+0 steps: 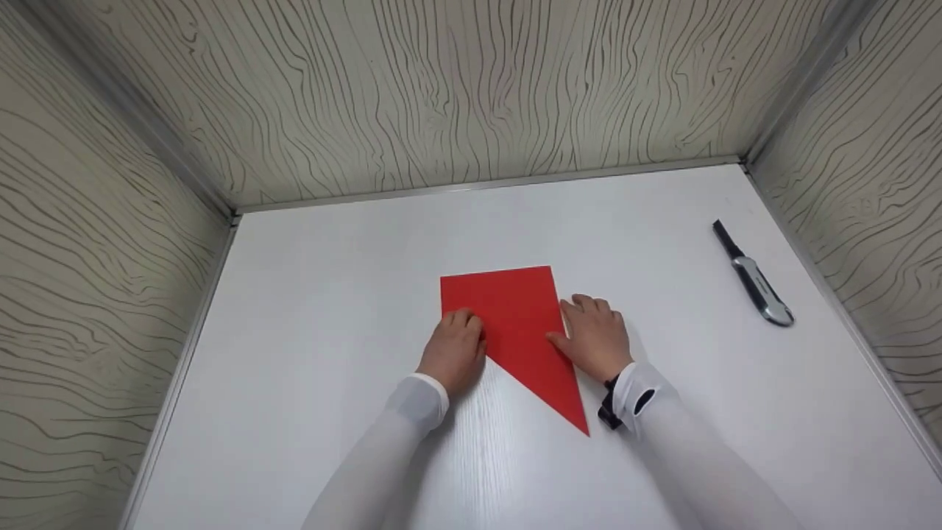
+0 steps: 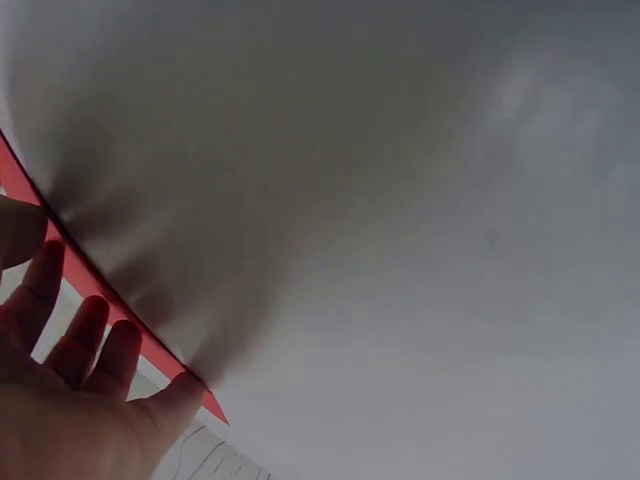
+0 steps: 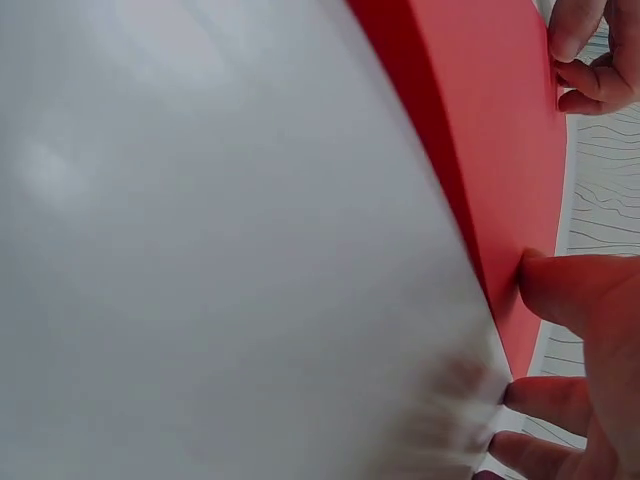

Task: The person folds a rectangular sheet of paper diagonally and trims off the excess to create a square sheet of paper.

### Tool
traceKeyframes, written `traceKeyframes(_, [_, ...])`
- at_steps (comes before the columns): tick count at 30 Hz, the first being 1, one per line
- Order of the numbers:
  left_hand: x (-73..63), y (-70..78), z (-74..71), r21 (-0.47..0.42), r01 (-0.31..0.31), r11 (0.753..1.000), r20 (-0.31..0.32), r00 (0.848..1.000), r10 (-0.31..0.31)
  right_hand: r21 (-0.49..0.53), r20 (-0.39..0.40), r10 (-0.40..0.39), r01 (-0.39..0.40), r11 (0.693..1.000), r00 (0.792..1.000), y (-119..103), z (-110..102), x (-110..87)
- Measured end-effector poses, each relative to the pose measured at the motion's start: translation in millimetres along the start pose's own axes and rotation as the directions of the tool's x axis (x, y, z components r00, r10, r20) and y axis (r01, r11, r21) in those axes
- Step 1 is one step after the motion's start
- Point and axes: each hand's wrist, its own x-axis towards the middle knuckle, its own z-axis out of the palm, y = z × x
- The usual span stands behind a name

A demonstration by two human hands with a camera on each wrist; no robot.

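A folded sheet of red paper (image 1: 515, 316) lies on the white table, its top edge straight and a long point reaching toward the near side. My left hand (image 1: 454, 347) is at the paper's left edge, fingers bent and thumb close to the index finger, pinching the edge. In the left wrist view, this hand's fingertips (image 2: 120, 335) meet the red edge. On the other side, my right hand (image 1: 595, 335) lies along the right edge with fingers extended. Its thumb (image 3: 565, 285) presses on the paper, while other fingertips touch the table beside it.
A grey-and-black utility knife (image 1: 758, 283) lies at the right of the white table (image 1: 316, 309). Wood-patterned panels (image 1: 471, 88) with metal edging enclose the table at the back and both sides.
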Motion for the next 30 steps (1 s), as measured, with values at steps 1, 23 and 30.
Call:
traceKeyframes(1, [0.3, -2.0, -1.0, -0.027, 0.03, 0.999, -0.008, 0.999, -0.031, 0.0, 0.001, 0.002, -0.002, 1.0, 1.0, 0, 1, -0.1])
traceKeyframes(23, [7.7, -30.1, -16.3, -0.366, 0.452, 0.813, -0.043, 0.865, -0.5, 0.008, 0.02, 0.019, -0.019, 1.0, 1.0, -4, 0, -1.6])
traceKeyframes(30, [11.2, -30.1, -23.7, -0.576, 0.471, 0.668, 0.083, 0.846, -0.526, -0.012, 0.009, 0.008, -0.008, 1.0, 1.0, -3, 0, -2.3])
